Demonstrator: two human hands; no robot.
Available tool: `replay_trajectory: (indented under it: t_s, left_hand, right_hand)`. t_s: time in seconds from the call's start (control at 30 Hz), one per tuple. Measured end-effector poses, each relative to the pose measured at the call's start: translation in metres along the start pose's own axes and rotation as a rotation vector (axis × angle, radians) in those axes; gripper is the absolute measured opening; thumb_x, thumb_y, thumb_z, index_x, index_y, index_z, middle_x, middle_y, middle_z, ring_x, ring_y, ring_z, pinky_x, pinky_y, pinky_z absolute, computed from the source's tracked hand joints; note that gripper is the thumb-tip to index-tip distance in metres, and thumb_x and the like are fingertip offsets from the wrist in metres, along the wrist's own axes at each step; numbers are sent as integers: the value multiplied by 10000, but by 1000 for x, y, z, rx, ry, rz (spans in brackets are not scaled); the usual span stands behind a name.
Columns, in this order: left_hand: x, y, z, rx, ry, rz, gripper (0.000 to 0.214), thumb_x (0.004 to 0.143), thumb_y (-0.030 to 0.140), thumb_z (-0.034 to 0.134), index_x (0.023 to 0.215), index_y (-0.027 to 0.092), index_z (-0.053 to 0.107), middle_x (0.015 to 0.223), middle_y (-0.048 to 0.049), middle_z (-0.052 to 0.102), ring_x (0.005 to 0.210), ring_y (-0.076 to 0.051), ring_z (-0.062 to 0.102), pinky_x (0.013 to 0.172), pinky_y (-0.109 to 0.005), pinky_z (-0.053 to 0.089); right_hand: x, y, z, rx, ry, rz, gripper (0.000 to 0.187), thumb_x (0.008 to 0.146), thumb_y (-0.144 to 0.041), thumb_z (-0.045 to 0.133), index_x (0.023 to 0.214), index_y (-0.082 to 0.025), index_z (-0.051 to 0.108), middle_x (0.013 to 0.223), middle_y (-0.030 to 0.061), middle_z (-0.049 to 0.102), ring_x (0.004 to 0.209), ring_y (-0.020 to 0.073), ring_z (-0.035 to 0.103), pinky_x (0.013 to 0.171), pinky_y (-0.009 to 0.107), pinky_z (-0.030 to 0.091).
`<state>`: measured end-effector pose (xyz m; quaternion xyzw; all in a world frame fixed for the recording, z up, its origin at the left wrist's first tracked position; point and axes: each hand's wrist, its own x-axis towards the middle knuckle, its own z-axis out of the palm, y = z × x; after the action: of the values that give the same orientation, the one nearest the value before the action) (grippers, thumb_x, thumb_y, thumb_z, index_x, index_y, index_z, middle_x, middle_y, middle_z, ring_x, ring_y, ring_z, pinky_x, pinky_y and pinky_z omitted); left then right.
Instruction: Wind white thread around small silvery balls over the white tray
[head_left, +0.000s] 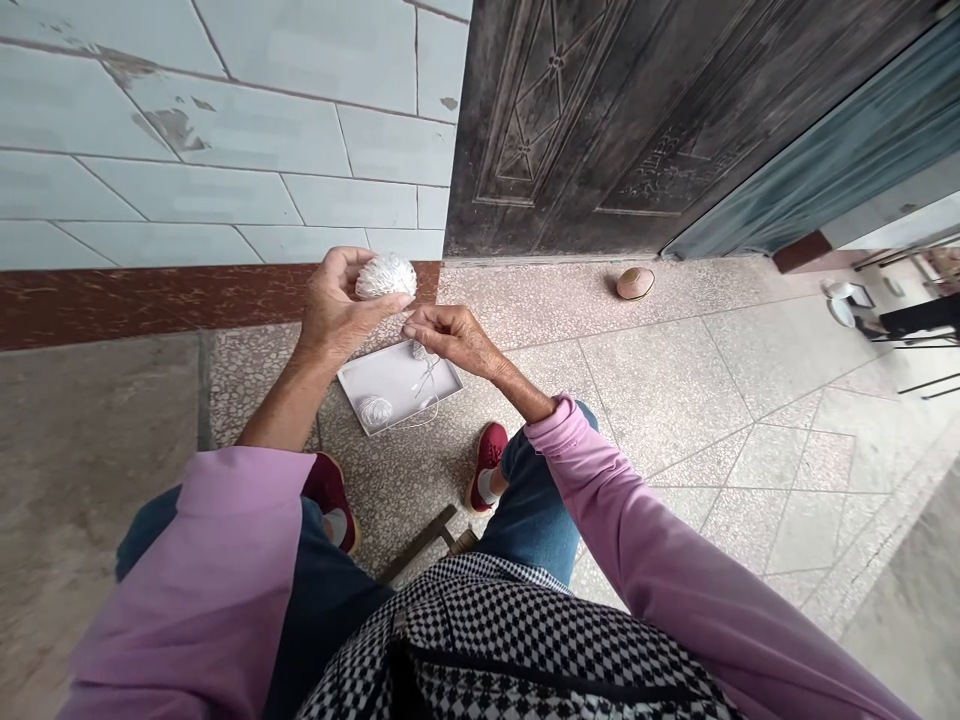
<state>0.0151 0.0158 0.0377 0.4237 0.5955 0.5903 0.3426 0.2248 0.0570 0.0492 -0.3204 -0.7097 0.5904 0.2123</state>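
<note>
Terrazzo floor [675, 400] | left hand [334, 310] wrapped round white thread ball [386, 277] | right hand [450, 338] pinched just beside it, can't tell on what, above white tray [379, 368]

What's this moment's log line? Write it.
left hand: holds white thread ball | right hand: pinches thread over white tray | second thread ball in tray

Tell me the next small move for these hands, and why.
Probably wind the thin white strand pinched in the right hand onto the white ball in the left hand: the hands are close together, and the ball looks wound from similar strand.
</note>
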Motion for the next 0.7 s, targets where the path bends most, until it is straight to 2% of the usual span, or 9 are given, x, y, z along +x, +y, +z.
replay_trajectory:
  t_s: [0.07,0.17,0.23,0.3,0.4,0.5,0.6,0.7]
  left_hand:
    - [-1,0,0,68,1,-6,647,674,303,1053,1237,233,742,1130,-36,860,1056,-267,766,956,-434,624]
    - [-6,4,-2,127,-44,-2,637,744,446,1059,1278,178,839,1171,-75,890,1091,-284,779,1000,-447,651]
    - [-12,6,-4,140,-119,9,646,814,556,1033,1312,170,890,1227,-103,917,1110,-302,808,996,-442,677]
    - [-17,8,-4,136,-227,-6,642,854,634,1011,1316,198,920,1214,-105,930,1050,-304,825,904,-413,689]
    - [-22,8,-5,106,-396,-37,572,872,721,1026,1155,234,927,1021,-75,881,865,-261,762,733,-352,626]
    - [-25,6,-6,20,-499,-53,582,907,777,1045,1009,226,887,905,-64,804,806,-234,703,706,-350,594]
    - [-27,6,-8,-115,-521,-122,627,869,767,1098,1094,222,884,941,-69,806,870,-261,748,761,-387,620]
    - [-28,11,-8,-285,-462,-182,746,764,693,1166,1260,226,862,1080,-94,857,1088,-336,826,853,-428,668]
  right_hand:
    - [-3,-6,-3,37,-8,9,681,1024,-799,1084,828,-286,683,696,-21,546,722,210,468,635,338,369]
    - [-5,-12,-12,84,34,-9,671,1028,-799,1096,862,-289,692,683,-38,521,689,194,439,599,333,360]
    - [-3,-13,-21,100,106,-38,647,1055,-747,1097,873,-289,678,692,-42,494,697,194,451,600,333,377]
    - [-1,-13,-30,88,189,-60,629,1075,-670,1103,864,-291,646,705,-39,467,733,208,485,621,337,410]
    - [1,-11,-39,36,284,-62,624,1089,-537,1105,831,-301,589,737,-15,454,817,252,555,676,363,479]
    - [2,-8,-40,14,314,-41,620,1121,-437,1075,808,-304,557,748,-7,438,831,268,562,702,383,489]
    - [7,-5,-36,35,322,-23,593,1194,-393,1001,807,-298,563,717,-30,419,772,231,488,692,367,439]
    - [13,-2,-28,74,298,-13,618,1260,-458,942,810,-284,555,693,-48,447,727,191,414,671,341,387]
